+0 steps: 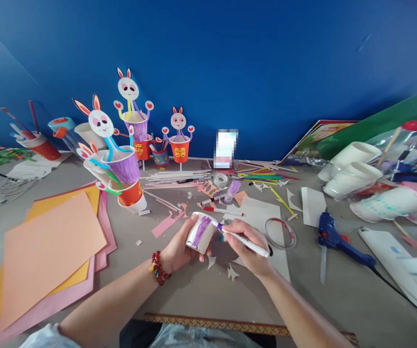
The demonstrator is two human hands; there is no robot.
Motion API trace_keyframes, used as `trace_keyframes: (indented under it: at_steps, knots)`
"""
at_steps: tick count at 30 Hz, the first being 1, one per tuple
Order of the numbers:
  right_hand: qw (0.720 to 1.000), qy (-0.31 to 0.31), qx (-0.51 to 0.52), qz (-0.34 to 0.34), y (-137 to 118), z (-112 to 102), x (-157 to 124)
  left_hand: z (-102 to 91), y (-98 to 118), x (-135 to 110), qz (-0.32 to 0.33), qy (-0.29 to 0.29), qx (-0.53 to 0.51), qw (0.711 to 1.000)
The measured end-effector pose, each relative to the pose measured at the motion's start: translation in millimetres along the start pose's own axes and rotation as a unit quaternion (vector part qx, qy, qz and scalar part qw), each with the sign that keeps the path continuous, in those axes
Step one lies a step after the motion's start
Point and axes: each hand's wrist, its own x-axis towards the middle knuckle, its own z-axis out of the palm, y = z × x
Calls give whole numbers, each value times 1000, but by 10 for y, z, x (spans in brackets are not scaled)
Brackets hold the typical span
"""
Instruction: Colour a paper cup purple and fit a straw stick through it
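In the head view my left hand [181, 244] is wrapped round a white paper cup [207, 239], which lies tilted over the table. Purple strokes run down part of its side; the rest of the visible side is white. My right hand [250, 246] is closed on a white marker [246, 241] with a purple collar. Its tip is at the upper right of the cup, by the purple strokes. A purple marker cap or bottle [232, 191] stands a little beyond the hands. A red-capped marker [225, 211] lies just behind the cup.
Rabbit-faced cup figures [121, 164] stand at the back left. Coloured paper sheets [49, 256] are stacked on the left. A blue glue gun [339, 241], a tape roll [281, 233] and wrapped white cups [351, 174] lie on the right. Paper scraps [232, 273] lie near my hands.
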Motion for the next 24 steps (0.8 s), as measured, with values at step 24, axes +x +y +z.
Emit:
trace_keyframes:
  at_steps: [24]
  knots:
    - [998,22,-52,-41,3,15,-46,-2,-27,-19,2,-1,45,999]
